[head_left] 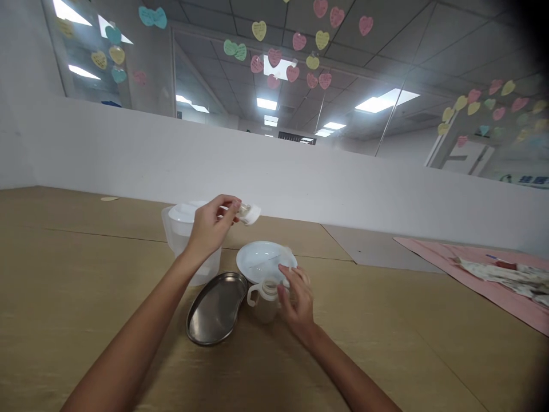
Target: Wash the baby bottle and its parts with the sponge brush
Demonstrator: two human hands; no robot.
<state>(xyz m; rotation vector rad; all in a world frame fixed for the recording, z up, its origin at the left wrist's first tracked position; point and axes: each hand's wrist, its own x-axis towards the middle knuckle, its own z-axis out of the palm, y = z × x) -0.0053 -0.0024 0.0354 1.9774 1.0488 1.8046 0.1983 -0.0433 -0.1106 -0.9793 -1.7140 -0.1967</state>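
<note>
My left hand (217, 220) is raised above the table, pinching a small white cap (251, 214) with a clear part between thumb and fingers. Below and to the right, a small clear cup (266, 309) with white side handles and a white rim stands upright, its top uncovered. My right hand (298, 294) is at the cup's right handle, thumb and fingers apart; whether they touch it, I cannot tell. Behind the cup sits a white plate (257, 252) with a clear, spoon-like thing lying across it. A metal kidney dish (217, 312) lies left of the cup.
Behind my left hand stands a translucent lidded pitcher (182, 229), partly covered by my wrist. A pink cloth (429, 254) with crumpled white fabric (493, 274) and a red item lies at the right. A white wall (257, 166) with windows above borders the brown table (369, 332).
</note>
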